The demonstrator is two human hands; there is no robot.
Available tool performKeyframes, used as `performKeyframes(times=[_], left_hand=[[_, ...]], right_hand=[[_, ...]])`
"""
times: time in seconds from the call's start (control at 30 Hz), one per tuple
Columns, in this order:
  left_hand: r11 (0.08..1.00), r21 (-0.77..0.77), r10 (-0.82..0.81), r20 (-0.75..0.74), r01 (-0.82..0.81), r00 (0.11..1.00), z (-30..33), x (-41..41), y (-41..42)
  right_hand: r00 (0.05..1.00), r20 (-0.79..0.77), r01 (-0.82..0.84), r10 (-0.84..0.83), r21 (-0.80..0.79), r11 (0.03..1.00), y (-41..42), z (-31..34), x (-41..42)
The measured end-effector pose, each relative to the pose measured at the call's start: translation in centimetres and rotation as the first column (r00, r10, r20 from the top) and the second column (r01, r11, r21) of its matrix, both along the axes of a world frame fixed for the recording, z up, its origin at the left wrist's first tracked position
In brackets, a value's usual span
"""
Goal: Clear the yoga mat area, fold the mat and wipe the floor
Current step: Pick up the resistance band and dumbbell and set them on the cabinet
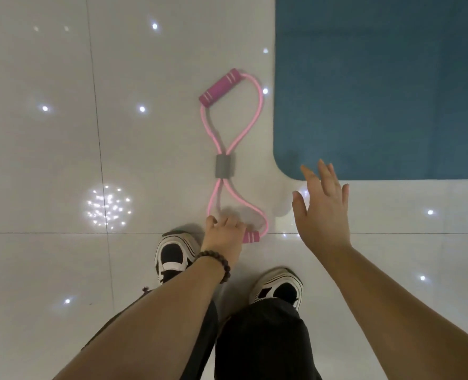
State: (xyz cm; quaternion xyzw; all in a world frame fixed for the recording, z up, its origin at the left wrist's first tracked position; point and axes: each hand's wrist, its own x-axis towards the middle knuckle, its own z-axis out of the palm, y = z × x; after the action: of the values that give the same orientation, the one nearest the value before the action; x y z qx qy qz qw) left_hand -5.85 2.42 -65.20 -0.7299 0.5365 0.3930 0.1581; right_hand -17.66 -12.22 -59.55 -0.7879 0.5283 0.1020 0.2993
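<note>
Left hand (223,233) fingers curl around the near handle of a pink figure-eight resistance band (225,165) lying on the white tiled floor (49,160); right hand (322,207) hovers, fingers spread, near the blue yoga mat (378,91) corner.

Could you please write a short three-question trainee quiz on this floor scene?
1. True or false: the resistance band lies on the yoga mat.
2. Which hand has its grip on the band's near handle? A) left B) right
3. Fill in: the right hand is ____ and holds nothing.

Key: 1 false, it lies on the floor tiles beside the mat; 2 A, the left hand; 3 open.
</note>
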Motion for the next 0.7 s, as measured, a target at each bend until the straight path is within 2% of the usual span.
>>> performKeyframes(times=[0.1,0.2,0.23,0.37,0.47,0.6,0.7], left_hand=[[0.973,-0.221,0.078,0.039,-0.067,0.996,2.4,2.3,-2.1],[0.870,-0.473,0.204,0.086,-0.140,0.975,4.0,6.1,-6.1],[0.847,-0.507,0.236,0.091,-0.158,0.968,4.3,7.6,-7.7],[0.872,-0.458,0.256,0.129,-0.172,0.958,3.6,13.0,-14.0],[0.883,-0.421,0.268,0.086,-0.209,0.960,1.5,15.5,-17.2],[0.906,-0.351,0.259,0.025,-0.234,0.965,-1.3,16.8,-20.0],[0.919,-0.317,0.262,0.051,-0.233,0.964,-2.8,16.7,-20.8]], right_hand=[[1.000,0.016,-0.019,0.020,-0.018,1.000,-0.8,1.2,0.8],[0.999,0.035,-0.017,0.019,-0.044,0.999,-2.3,2.5,2.0],[0.999,0.050,-0.015,0.018,-0.062,0.998,-2.9,2.8,2.4],[0.992,0.129,0.004,0.016,-0.155,0.988,-5.7,2.7,4.4],[0.988,0.145,-0.015,0.049,-0.227,0.974,-7.9,1.5,5.5],[0.985,0.129,-0.070,0.113,-0.295,0.953,-10.6,-0.6,6.4],[0.982,0.103,-0.116,0.156,-0.316,0.942,-11.7,-2.3,6.4]])
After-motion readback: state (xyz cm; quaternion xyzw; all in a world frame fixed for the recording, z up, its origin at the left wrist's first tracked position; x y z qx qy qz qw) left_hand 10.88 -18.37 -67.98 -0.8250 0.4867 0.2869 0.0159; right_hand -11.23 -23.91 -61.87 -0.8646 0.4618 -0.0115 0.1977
